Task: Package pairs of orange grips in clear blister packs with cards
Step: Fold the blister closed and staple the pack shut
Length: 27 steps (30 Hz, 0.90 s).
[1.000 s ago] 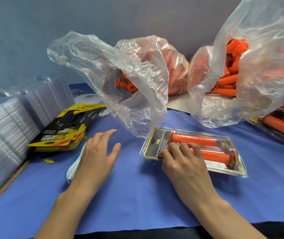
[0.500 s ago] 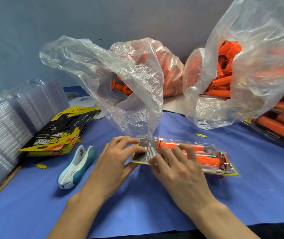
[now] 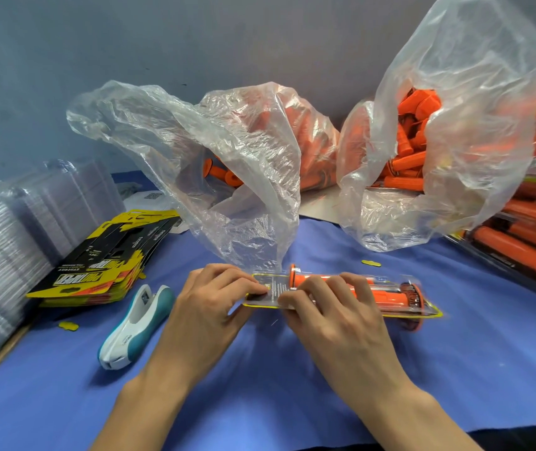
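At frame centre the blister pack, long axis left-to-right, is pinched at its left end by the left hand and clasped alongside by the right hand.

Left hand and right hand pinch the blister pack — orange grips inside.

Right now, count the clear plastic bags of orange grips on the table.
2. The left bag slumps open just behind the held blister pack; the right bag stands taller, beside the stacked finished packs. More may sit outside the frame.
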Each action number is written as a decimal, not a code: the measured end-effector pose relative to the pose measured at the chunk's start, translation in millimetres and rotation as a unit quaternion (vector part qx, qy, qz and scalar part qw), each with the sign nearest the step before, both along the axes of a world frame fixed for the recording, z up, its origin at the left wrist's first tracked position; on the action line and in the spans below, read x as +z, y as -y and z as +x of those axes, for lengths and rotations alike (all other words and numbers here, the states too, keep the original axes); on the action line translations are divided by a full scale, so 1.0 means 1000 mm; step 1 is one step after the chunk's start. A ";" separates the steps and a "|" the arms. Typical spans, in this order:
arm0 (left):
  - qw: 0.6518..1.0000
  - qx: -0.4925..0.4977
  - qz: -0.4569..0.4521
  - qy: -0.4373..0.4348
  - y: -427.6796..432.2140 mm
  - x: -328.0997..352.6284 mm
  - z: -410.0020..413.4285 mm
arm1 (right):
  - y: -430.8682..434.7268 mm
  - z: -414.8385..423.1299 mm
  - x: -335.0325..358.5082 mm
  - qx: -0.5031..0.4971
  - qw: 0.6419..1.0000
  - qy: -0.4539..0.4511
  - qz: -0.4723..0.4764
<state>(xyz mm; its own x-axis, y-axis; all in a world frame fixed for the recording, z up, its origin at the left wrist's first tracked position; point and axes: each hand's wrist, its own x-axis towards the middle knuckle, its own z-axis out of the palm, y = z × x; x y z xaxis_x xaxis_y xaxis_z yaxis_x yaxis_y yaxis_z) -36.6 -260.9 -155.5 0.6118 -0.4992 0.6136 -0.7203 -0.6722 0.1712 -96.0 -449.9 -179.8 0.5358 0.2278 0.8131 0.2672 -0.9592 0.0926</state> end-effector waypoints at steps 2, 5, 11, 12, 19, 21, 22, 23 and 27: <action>1.000 -0.006 0.005 0.007 0.002 -0.001 -0.001 | -0.001 0.001 0.002 0.001 1.000 0.011 0.011; 1.000 -0.023 0.009 0.019 0.003 0.000 -0.002 | 0.001 0.001 0.005 0.001 1.000 0.017 0.007; 0.990 0.008 -0.128 -0.063 0.009 0.000 -0.004 | 0.005 -0.005 0.028 0.012 0.998 0.025 0.051; 0.980 0.027 -0.172 -0.094 0.010 0.000 -0.003 | 0.007 -0.006 0.037 0.021 0.996 0.033 0.080; 0.854 -0.018 -0.402 -0.331 0.024 0.012 0.011 | 0.022 -0.004 0.109 0.184 0.880 -0.018 0.437; 0.812 -0.071 -0.444 -0.372 0.028 0.013 0.011 | 0.030 0.004 0.107 0.244 0.792 -0.105 0.549; 0.788 -0.090 -0.464 -0.395 0.029 0.013 0.011 | 0.033 0.010 0.101 0.254 0.751 -0.142 0.593; 0.765 -0.103 -0.476 -0.421 0.031 0.014 0.010 | 0.036 0.016 0.092 0.246 0.714 -0.170 0.633; 0.732 -0.091 -0.428 -0.523 0.036 0.010 0.008 | 0.044 0.039 0.060 0.188 0.618 -0.198 0.737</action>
<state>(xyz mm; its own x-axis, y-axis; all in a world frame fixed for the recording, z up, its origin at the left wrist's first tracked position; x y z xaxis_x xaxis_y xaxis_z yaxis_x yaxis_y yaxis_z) -28.6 -296.7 -145.8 0.9411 -0.3382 -0.0069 0.0410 0.0939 0.9947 -56.6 -494.0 -120.3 0.8936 -0.4358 0.1078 0.2190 0.2135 -0.9521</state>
